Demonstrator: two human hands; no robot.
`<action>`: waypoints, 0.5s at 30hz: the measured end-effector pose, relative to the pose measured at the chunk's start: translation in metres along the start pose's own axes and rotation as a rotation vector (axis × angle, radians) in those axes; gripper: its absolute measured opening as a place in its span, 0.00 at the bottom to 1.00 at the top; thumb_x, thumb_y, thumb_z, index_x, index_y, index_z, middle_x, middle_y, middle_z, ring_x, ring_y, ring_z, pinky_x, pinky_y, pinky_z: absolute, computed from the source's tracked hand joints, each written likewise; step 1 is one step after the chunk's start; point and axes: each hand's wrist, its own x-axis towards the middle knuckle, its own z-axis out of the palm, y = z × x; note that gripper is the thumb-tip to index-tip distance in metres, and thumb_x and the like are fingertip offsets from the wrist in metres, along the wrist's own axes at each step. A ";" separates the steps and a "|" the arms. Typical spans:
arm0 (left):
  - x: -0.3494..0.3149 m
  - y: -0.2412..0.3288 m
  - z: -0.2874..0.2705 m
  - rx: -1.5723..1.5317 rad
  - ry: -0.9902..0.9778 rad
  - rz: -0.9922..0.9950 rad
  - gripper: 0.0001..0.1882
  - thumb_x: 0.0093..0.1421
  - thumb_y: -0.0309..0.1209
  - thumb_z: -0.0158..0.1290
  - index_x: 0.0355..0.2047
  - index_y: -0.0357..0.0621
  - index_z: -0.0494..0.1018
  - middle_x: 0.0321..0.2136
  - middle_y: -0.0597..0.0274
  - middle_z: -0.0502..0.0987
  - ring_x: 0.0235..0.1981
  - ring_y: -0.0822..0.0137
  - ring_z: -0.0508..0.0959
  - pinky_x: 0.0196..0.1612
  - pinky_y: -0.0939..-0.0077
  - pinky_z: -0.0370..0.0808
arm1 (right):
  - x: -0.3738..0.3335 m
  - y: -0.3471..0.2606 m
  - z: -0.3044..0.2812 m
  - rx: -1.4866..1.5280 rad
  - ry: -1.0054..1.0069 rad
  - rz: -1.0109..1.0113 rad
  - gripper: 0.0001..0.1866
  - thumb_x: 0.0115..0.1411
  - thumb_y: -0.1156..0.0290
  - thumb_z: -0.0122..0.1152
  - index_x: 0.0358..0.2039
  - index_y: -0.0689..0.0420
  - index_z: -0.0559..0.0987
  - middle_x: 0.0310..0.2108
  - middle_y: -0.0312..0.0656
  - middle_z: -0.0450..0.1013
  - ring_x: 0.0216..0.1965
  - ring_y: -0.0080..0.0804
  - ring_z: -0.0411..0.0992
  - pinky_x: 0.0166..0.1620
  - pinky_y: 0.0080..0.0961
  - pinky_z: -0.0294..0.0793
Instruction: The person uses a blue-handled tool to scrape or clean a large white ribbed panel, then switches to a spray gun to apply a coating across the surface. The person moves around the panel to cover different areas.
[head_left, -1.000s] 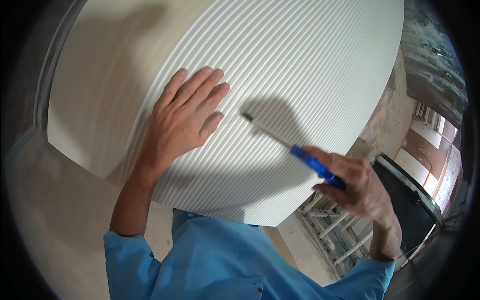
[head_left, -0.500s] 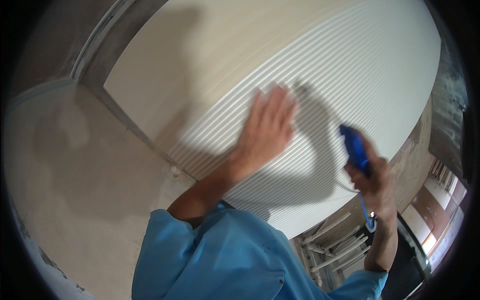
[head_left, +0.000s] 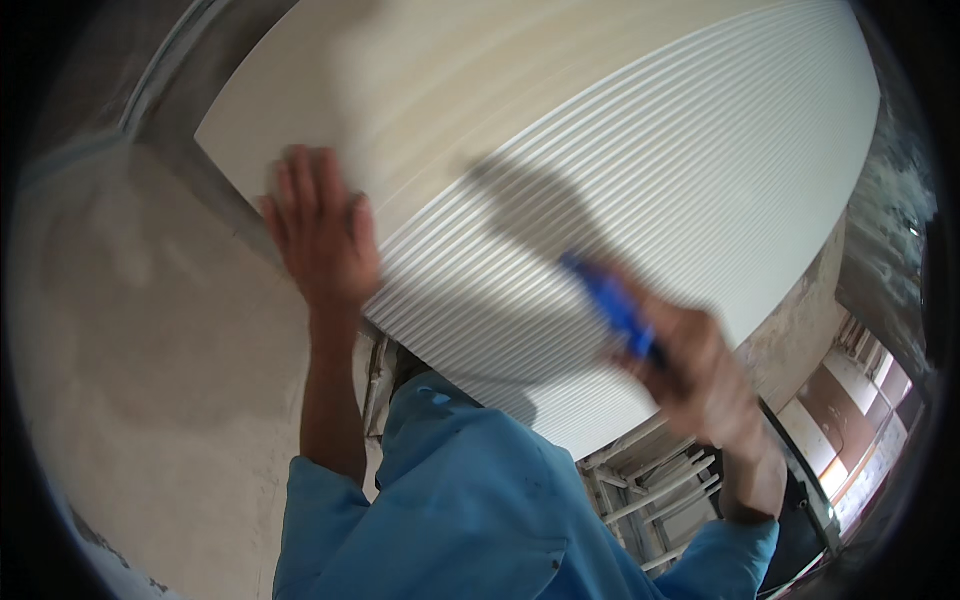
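Note:
A large cream-white panel (head_left: 640,190) spans the view, its near part ridged with fine parallel grooves and its far part smooth. At the panel's left edge, my left hand (head_left: 325,235) is open with its fingers spread over the smooth part. Over the ridged part, my right hand (head_left: 690,370) is closed around a blue air blow gun (head_left: 615,305), its tip pointing up and left. Motion blurs this hand and the blow gun. Shadows of my arm and the blow gun fall across the grooves.
Below the panel's near right edge stands a rack of pale bars (head_left: 655,490). A dark box-like object (head_left: 800,500) is beside my right forearm. Bare concrete floor (head_left: 180,370) lies to the left, and a dark mottled surface (head_left: 885,260) is at the far right.
My left hand has moved left from the middle of the ridged part to the panel's left edge. My right hand has carried the blow gun left and slightly down over the grooves.

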 end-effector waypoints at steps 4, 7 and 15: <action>0.029 -0.047 0.035 0.007 0.095 0.079 0.31 0.71 0.46 0.44 0.71 0.52 0.60 0.73 0.53 0.57 0.74 0.49 0.54 0.72 0.39 0.48 | -0.008 0.007 -0.017 0.040 0.010 0.190 0.36 0.65 0.67 0.63 0.71 0.51 0.62 0.49 0.46 0.78 0.40 0.39 0.81 0.41 0.38 0.85; 0.047 -0.072 0.048 0.033 0.130 0.173 0.30 0.73 0.46 0.42 0.72 0.51 0.59 0.73 0.54 0.57 0.74 0.49 0.54 0.72 0.42 0.49 | -0.058 0.016 -0.003 0.293 -0.425 0.083 0.36 0.66 0.64 0.61 0.73 0.41 0.60 0.48 0.46 0.79 0.48 0.40 0.79 0.55 0.47 0.81; -0.083 0.046 0.030 -0.337 0.067 0.660 0.42 0.64 0.45 0.52 0.72 0.36 0.53 0.72 0.39 0.54 0.74 0.40 0.53 0.73 0.33 0.43 | -0.344 0.070 0.023 0.267 0.077 0.949 0.33 0.60 0.70 0.67 0.67 0.46 0.71 0.32 0.42 0.82 0.33 0.36 0.81 0.40 0.35 0.81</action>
